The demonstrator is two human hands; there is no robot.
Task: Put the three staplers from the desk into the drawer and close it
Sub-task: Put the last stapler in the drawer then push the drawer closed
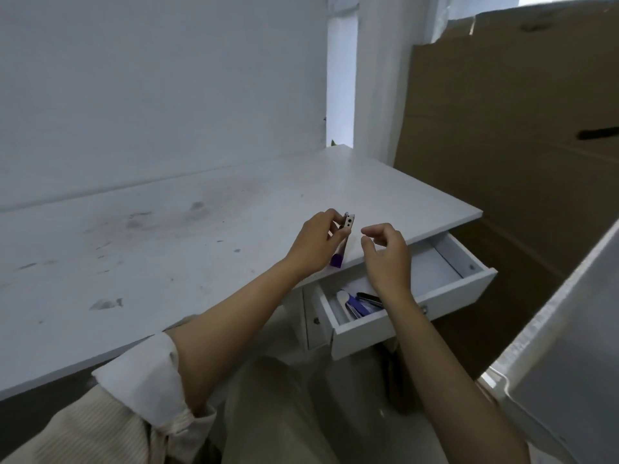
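The left hand (315,242) grips a purple stapler (342,244) above the desk (134,249), near its front edge and toward the right front corner. The stapler stands almost upright in the fingers: its metal end points up, and its purple end hangs down just over the front edge. Thumb and fingers close around its upper half.

The right hand (388,259) holds nothing. Its fingers are curled loosely and apart, the tips close to the stapler's metal end but not touching it. The hand hovers over the front edge of the desk, above the drawer (412,316).

The drawer is pulled out from under the right end of the desk. In its near left corner lie a blue stapler (357,308) and a black stapler (370,299), side by side and partly hidden by the right wrist. A small white thing (342,296) lies just beside them toward the left wall; what it is cannot be told. The rest of the drawer floor shows bare white.

The desk top is white with grey smudges. Cardboard (502,162) stands beyond its right edge. A rolled-up white sleeve (147,373) covers the left arm above the elbow.
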